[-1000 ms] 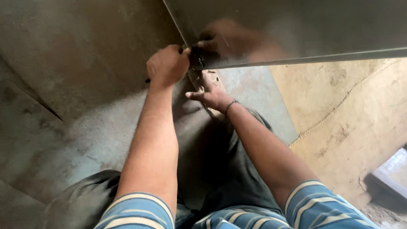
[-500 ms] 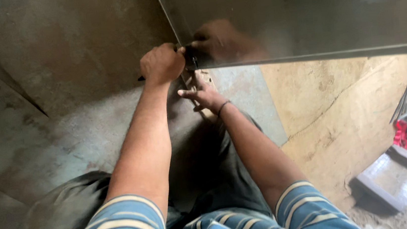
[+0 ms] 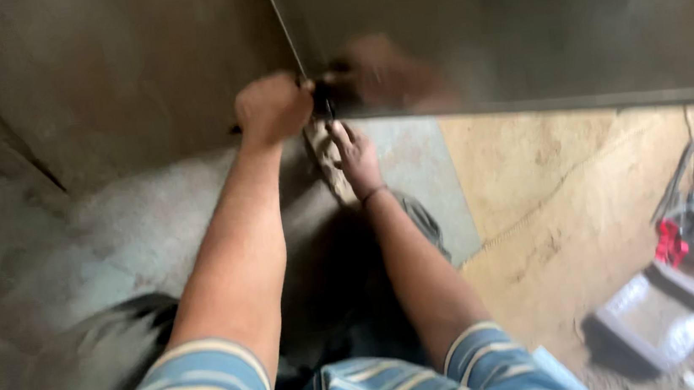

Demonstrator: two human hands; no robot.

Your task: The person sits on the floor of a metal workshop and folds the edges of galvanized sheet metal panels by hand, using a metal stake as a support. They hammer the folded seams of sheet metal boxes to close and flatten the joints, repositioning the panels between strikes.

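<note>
My left hand [image 3: 272, 107] is a closed fist at the lower corner of a large shiny metal sheet [image 3: 517, 26], gripping a small dark tool whose shape I cannot make out. My right hand [image 3: 354, 156] reaches up just below that corner, fingers stretched toward the sheet's bottom edge and touching it. A thin string band circles the right wrist. The polished sheet mirrors a blurred hand. Both forearms come out of blue striped sleeves.
A dull metal panel [image 3: 98, 75] stands at the left, meeting the shiny sheet along a vertical seam. A sandy floor [image 3: 568, 199] lies to the right, with a grey rectangular tray [image 3: 656, 318] and a red object [image 3: 670, 242] at its far right.
The view has drifted a little, so the tray and red object sit further left. My right hand's fingers have straightened up toward the sheet's edge. The left fist stays at the corner.
</note>
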